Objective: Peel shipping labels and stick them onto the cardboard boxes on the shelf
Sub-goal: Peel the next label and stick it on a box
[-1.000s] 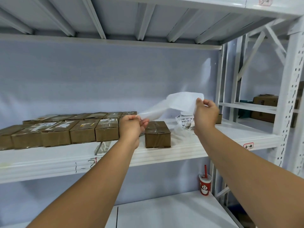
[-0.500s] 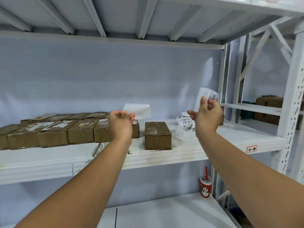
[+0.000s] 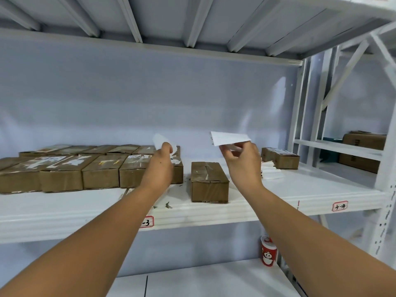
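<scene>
Since half a second earlier the right hand had drawn in toward the lone cardboard box, and its shipping label had turned from upright to nearly flat, seen almost edge-on. Thumb and fingers pinched the label's near edge, keeping it in the air above and just right of that box, not touching it. The left hand hung over the right end of the row of boxes, fingers curled round a thin translucent sheet, probably the peeled backing, though blur made that hard to tell. The lone box stood on the white shelf, apart from the row. Behind the right hand lay a stack of white sheets, with a far box just beyond. A red cup stood on the level below.
</scene>
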`<act>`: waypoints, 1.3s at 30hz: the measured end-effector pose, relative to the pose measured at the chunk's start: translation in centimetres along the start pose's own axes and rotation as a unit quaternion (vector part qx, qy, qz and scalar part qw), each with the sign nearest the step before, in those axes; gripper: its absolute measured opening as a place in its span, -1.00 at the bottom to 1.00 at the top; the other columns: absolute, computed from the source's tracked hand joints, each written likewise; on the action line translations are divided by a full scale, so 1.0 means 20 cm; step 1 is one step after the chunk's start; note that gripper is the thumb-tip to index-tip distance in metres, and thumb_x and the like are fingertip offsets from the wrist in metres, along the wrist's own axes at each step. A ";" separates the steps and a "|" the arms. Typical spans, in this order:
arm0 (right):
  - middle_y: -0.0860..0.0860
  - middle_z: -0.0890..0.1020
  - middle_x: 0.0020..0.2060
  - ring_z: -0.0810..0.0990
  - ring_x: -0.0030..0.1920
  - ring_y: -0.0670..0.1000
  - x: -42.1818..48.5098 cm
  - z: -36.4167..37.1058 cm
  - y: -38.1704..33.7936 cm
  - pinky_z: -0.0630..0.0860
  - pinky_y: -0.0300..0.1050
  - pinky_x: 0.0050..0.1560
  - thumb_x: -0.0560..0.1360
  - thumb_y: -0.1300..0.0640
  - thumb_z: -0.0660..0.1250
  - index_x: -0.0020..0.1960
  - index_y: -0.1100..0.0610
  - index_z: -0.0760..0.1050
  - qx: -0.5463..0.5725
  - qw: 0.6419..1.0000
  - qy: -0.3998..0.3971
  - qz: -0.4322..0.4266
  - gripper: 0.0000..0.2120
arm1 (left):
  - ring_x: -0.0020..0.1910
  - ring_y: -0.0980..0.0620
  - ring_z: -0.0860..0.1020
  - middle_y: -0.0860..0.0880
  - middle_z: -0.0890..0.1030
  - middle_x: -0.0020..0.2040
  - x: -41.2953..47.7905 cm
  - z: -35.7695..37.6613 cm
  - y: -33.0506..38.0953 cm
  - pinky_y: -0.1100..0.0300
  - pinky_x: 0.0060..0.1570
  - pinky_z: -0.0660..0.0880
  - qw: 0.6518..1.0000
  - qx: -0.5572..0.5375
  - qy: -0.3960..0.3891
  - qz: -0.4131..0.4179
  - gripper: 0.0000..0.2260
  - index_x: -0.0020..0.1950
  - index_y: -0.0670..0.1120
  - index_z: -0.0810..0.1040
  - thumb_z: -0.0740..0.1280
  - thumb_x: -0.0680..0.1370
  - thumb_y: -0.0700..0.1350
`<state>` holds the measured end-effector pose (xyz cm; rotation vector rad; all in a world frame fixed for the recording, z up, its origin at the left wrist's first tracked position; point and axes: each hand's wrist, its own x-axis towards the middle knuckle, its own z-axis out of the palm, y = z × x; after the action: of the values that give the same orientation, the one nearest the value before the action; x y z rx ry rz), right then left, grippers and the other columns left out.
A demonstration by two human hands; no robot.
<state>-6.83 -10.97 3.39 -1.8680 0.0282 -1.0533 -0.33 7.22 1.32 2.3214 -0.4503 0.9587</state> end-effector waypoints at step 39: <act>-0.13 0.63 -0.12 0.58 -0.08 -0.09 0.03 -0.11 0.10 0.47 -0.16 -0.07 0.47 0.02 0.35 0.01 -0.05 0.54 0.072 0.996 -0.029 0.042 -0.88 | -0.03 0.07 0.54 0.02 0.61 -0.07 0.03 0.10 0.49 0.33 -0.13 0.43 0.891 -0.444 -0.058 -0.075 -0.82 -0.26 -0.04 0.50 0.30 0.51 -0.26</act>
<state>-7.19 -13.91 2.74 -1.7512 -0.0033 -0.9179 -3.86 -1.62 4.33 1.5362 -0.5924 0.3918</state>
